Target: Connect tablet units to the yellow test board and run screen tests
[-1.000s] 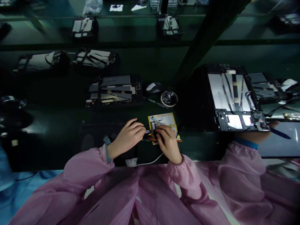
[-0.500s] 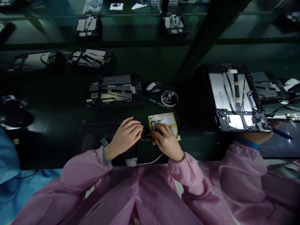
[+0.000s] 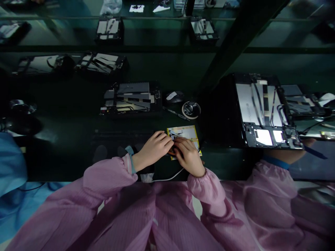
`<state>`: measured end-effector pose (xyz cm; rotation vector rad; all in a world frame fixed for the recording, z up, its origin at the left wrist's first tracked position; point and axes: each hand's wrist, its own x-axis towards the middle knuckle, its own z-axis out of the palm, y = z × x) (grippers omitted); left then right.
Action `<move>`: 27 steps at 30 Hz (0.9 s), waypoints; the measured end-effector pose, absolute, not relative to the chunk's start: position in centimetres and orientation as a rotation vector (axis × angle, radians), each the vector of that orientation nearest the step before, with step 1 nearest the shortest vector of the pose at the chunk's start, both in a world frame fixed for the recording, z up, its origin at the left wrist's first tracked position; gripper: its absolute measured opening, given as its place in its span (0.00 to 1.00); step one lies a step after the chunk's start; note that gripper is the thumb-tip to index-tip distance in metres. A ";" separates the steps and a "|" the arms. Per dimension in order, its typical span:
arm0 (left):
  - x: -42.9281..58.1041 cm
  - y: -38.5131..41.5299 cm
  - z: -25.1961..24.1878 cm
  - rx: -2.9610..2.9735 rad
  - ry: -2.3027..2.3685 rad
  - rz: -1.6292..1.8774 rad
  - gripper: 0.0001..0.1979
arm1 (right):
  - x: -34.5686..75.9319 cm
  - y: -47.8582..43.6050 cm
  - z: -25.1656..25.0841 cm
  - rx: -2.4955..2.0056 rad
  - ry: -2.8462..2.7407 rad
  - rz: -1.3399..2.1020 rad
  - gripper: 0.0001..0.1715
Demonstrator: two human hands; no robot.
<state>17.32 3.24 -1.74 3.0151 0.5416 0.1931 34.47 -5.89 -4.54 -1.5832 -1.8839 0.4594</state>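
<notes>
A flat pale piece with yellow edges (image 3: pixel 192 131) lies on the dark green bench in front of me. My right hand (image 3: pixel 190 156) rests over its lower left part, fingers bent and drawn together. Against those fingertips my left hand (image 3: pixel 157 148) has its fingers curled closed. Between the two hands a small dark and orange piece (image 3: pixel 171 152) shows in part; my fingers cover most of it, and its kind cannot be made out. A white cable (image 3: pixel 170 179) runs along the bench edge below my hands.
Beyond my hands are an opened tablet-like device (image 3: pixel 133 99), a dark computer mouse (image 3: pixel 175 97), a pen-like tool (image 3: pixel 176 113) and a round dish of metal parts (image 3: pixel 191 109). At right, a large opened device (image 3: pixel 259 104) stands near a co-worker's hand (image 3: pixel 288 155). More devices line the back.
My left hand has moved right and now meets my right hand over the yellow-edged piece. My right hand has stayed nearly in place. The view has shifted slightly.
</notes>
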 end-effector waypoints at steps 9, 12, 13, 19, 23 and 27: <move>15.5 3.4 -2.7 3.015 0.516 0.345 0.06 | 34.5 -5.8 -5.0 -1.571 -1.848 0.475 0.13; 15.2 3.4 -3.1 2.957 0.474 0.366 0.06 | 34.5 -5.9 -5.2 -1.564 -1.841 0.481 0.13; 15.2 3.4 -3.2 2.948 0.462 0.369 0.06 | 34.5 -5.9 -5.3 -1.560 -1.838 0.482 0.13; 15.4 3.5 -3.6 2.919 0.446 0.405 0.06 | 34.6 -5.9 -5.5 -1.546 -1.833 0.489 0.14; 15.4 3.4 -3.9 2.895 0.470 0.408 0.06 | 34.6 -5.9 -5.5 -1.546 -1.831 0.487 0.13; 15.4 3.4 -4.0 2.891 0.483 0.352 0.07 | 34.5 -5.9 -5.5 -1.552 -1.825 0.492 0.13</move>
